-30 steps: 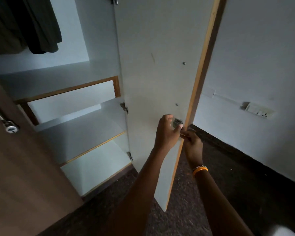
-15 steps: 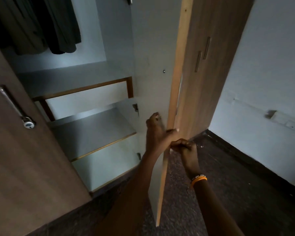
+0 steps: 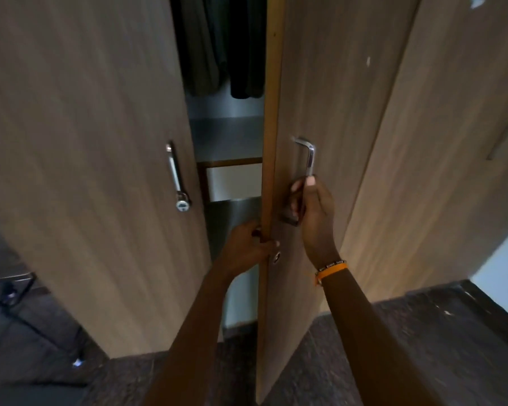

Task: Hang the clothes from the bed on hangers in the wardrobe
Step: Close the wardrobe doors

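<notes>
While the left hand (image 3: 248,247) grips the wardrobe door (image 3: 314,112) edge, the right hand (image 3: 313,206) seemingly curls round its handle (image 3: 308,158).

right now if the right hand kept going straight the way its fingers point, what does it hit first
The right hand holds the lower part of the metal handle, fingers pointing at the door face. Going straight on, it would most likely meet the wardrobe door panel just behind the handle, though depth is hard to judge.

We can read no text anywhere; the wristband (image 3: 331,266) carries small white marks, too blurred to make out.
</notes>
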A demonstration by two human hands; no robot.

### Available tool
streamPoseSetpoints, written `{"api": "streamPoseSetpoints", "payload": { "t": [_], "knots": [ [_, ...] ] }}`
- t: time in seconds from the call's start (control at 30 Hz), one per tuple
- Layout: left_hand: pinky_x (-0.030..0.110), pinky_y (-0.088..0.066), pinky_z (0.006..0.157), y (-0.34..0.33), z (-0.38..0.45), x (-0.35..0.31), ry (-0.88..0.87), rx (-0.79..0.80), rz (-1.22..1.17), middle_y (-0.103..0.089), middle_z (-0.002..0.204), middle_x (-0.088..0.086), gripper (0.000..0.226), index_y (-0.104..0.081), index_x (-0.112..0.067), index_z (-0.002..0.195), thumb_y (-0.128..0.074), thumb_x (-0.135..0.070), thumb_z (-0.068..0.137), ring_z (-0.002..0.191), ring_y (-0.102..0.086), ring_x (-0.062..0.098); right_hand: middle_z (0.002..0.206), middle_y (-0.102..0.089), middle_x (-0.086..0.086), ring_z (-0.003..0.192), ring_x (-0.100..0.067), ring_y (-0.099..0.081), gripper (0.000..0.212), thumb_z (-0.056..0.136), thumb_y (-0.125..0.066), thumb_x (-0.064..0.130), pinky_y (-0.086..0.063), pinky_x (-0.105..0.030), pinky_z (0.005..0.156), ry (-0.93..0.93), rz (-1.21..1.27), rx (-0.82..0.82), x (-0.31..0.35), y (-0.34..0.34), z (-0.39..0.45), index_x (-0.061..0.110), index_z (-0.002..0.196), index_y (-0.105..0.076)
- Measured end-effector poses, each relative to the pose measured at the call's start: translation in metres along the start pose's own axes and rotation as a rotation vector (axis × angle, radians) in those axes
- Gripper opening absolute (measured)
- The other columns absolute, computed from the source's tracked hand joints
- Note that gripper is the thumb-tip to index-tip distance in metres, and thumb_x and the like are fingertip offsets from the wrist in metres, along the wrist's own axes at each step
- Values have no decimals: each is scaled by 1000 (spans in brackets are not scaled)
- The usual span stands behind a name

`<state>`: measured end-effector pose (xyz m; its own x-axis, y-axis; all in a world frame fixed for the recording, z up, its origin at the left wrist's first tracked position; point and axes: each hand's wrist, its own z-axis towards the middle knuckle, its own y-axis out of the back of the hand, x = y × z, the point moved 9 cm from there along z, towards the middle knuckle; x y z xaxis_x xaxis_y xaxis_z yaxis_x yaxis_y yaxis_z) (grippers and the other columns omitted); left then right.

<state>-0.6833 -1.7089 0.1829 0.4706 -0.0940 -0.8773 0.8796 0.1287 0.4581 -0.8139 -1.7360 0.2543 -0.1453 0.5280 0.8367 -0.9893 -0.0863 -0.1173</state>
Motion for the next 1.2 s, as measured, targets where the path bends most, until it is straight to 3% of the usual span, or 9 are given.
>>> {"api": "streamPoseSetpoints", "payload": {
  "t": [0.1,0.17,0.27,0.37,0.53,0.7,0.93,1.07,1.2],
  "knots": [
    [27,-44,90,71,20,17,-70,-295,318,-59,119,7,62,-60,-15,119,-83,-35,65,110,-56,24,57,-39,11,53,-4,-36,35,92,-31,42,-29,-19,52,-87,-16,-20,-29,-51,23,20,70,-46],
    [44,-35,106,106,29,29,-64,-462,490,-45,139,10,96,-46,-17,136,-77,-59,57,128,-42,29,60,-37,7,56,-7,-35,35,92,-31,45,-28,-24,55,-99,-36,-6,-45,-81,38,23,68,-43],
    [56,-1,114,135,54,46,27,-498,599,-7,158,13,121,-12,-17,151,-74,-66,59,145,-3,32,60,-35,7,56,-9,-33,35,91,-30,47,-27,-25,55,-127,-40,18,-66,-116,59,25,67,-41],
    [58,8,112,157,82,50,41,-523,679,14,157,15,136,8,-16,150,-75,-66,56,144,16,35,58,-33,8,54,-8,-31,34,91,-31,45,-26,-24,53,-112,-23,7,-82,-141,80,25,66,-39],
    [55,10,110,183,126,54,-8,-552,791,17,156,19,139,22,-20,141,-74,-70,53,142,17,39,59,-33,7,53,-6,-30,34,98,-31,35,-26,-23,51,-89,-7,-1,-106,-175,112,24,68,-41],
    [57,-20,109,192,143,60,-168,-791,798,-16,152,28,139,-13,-12,148,-88,-54,39,139,-15,49,57,-30,6,48,-2,-28,31,92,-32,37,-24,-20,47,-65,33,-28,-127,-199,142,22,65,-39],
    [55,-19,109,195,174,74,-235,-840,844,-12,151,24,124,-18,-16,147,-86,-52,49,139,-15,48,57,-31,9,53,-9,-29,36,87,-32,54,-24,-37,53,-10,2,-121,-150,-212,170,27,65,-40],
    [55,-17,110,197,182,78,-242,-887,827,-10,151,21,122,-19,-18,146,-88,-49,50,139,-11,46,56,-32,12,52,-6,-30,35,88,-30,54,-27,-35,53,1,-35,-139,-154,-216,176,28,66,-41],
    [55,-18,110,197,182,79,-247,-896,837,-21,150,26,121,-23,-17,146,-88,-48,49,138,-17,48,56,-32,12,51,-7,-30,36,88,-29,54,-26,-37,52,12,-31,-155,-156,-216,177,28,65,-40]
  ]
}}
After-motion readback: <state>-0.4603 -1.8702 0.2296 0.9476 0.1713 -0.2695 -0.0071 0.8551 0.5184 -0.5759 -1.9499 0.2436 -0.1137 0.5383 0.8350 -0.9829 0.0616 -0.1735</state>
